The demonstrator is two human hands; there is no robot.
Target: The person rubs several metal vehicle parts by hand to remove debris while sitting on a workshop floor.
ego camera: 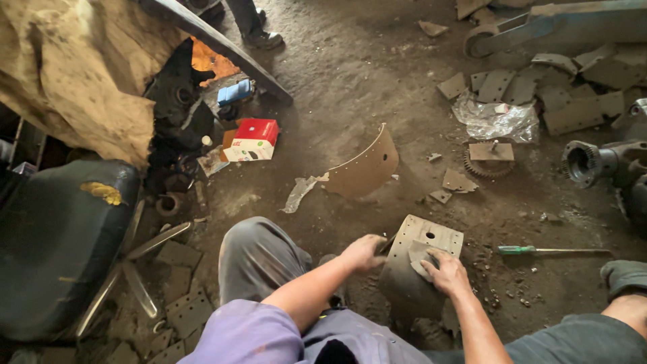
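While left hand (362,252) grips hidden tool, right hand (446,272) pins rag on brake shoe (414,269), lower edge obscured

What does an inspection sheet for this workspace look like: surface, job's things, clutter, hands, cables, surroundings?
Surface: dirt floor, dusty, strewn with debris.
Job's things: curved metal plate with holes, propped upright between the knees.
Clutter: second curved plate, flat lining pieces, plastic bag, gear, green-handled screwdriver, red and white box.
Hands: left hand at the plate's left edge; right hand presses a small pad onto its face.
Cables: nothing seen.
Surroundings: black chair, another person's shoe.
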